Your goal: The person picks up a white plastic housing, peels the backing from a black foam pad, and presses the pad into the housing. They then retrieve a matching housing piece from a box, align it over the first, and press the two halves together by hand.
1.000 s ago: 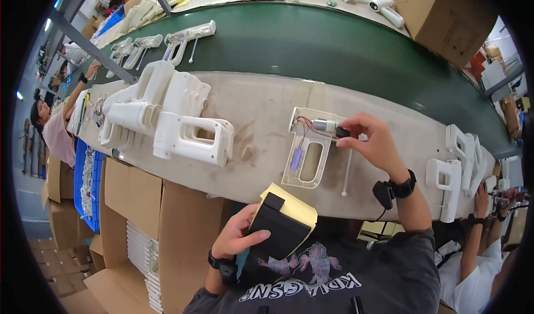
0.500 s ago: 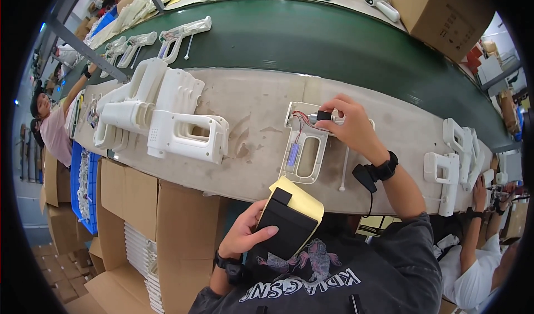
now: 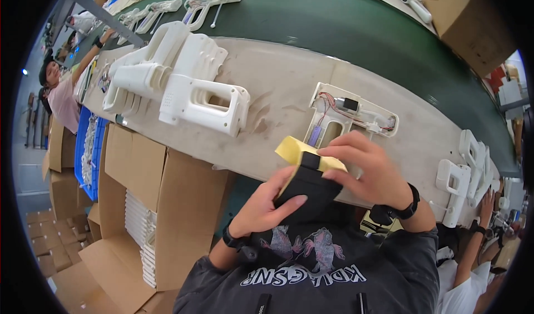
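Observation:
My left hand grips a stack of black foam sheet with yellow backing paper curling off its far edge. My right hand, a little blurred, has thumb and forefinger closed at the sheet's upper right edge, beside a small black strip. Just beyond lies an open white gun-shaped half shell, partly covered by my right hand. Inside it are a motor with a black pad, thin red wires and a purple cylindrical cell.
Stacked white shells stand on the bench at left, more shells at right. A green conveyor belt carries wired half shells. Cardboard boxes and a blue crate sit lower left. Co-workers are at both sides.
My right hand has left the motor, where a black pad now shows, and come back to the foam sheet. My left hand has moved the sheet slightly right and up in view. The view has shifted.

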Action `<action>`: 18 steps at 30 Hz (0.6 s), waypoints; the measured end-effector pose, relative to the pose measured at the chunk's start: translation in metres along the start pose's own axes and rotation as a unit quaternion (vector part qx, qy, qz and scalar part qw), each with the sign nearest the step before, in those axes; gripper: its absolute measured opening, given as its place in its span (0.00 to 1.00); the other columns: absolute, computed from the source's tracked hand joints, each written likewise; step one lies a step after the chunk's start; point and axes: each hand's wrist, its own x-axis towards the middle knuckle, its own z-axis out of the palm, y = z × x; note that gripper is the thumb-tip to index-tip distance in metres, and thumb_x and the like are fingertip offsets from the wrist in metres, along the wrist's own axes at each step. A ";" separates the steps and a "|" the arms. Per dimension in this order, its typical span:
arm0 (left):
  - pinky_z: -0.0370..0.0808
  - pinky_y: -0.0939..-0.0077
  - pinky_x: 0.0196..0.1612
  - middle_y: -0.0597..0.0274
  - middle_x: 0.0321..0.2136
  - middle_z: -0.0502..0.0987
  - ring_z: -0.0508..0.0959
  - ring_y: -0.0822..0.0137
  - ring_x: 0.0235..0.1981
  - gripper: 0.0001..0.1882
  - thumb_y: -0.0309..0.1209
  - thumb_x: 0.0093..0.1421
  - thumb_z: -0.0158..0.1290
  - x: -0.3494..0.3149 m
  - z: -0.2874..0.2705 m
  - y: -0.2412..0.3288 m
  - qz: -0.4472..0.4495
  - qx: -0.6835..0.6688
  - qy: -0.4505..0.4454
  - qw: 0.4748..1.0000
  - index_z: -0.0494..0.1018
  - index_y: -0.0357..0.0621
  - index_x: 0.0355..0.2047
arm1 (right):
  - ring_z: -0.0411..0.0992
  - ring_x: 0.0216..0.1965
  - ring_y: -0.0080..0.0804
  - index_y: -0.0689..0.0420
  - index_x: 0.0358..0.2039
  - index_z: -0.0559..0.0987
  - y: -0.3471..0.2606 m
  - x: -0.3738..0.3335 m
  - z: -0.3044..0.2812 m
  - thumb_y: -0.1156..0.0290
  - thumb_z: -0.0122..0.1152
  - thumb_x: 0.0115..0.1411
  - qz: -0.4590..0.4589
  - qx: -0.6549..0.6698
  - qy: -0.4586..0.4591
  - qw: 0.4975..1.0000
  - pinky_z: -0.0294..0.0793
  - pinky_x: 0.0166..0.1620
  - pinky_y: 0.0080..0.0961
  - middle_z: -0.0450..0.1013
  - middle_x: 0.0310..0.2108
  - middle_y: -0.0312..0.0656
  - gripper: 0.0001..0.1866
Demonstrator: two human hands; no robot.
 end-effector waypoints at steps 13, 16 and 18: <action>0.73 0.75 0.54 0.55 0.53 0.77 0.77 0.72 0.51 0.28 0.23 0.64 0.58 -0.011 -0.008 -0.004 -0.018 0.059 -0.087 0.994 0.64 0.33 0.63 | 0.73 0.41 0.46 0.58 0.47 0.78 0.033 -0.008 0.012 0.72 0.69 0.56 -0.037 -0.008 -0.168 0.985 0.75 0.44 0.35 0.74 0.40 0.43 0.18; 0.71 0.75 0.57 0.56 0.56 0.75 0.75 0.71 0.56 0.29 0.22 0.66 0.56 -0.018 -0.012 -0.004 -0.105 -0.157 -0.117 0.975 0.61 0.33 0.66 | 0.73 0.43 0.43 0.57 0.48 0.78 0.052 0.005 0.012 0.75 0.67 0.56 -0.081 -0.188 -0.105 0.973 0.74 0.46 0.36 0.74 0.41 0.42 0.18; 0.70 0.74 0.58 0.57 0.57 0.74 0.74 0.71 0.57 0.30 0.22 0.66 0.56 -0.022 -0.014 -0.003 -0.116 -0.181 -0.121 0.969 0.60 0.33 0.66 | 0.73 0.44 0.42 0.57 0.48 0.78 0.065 0.011 0.012 0.76 0.66 0.55 -0.089 -0.229 -0.081 0.966 0.74 0.46 0.36 0.73 0.42 0.41 0.18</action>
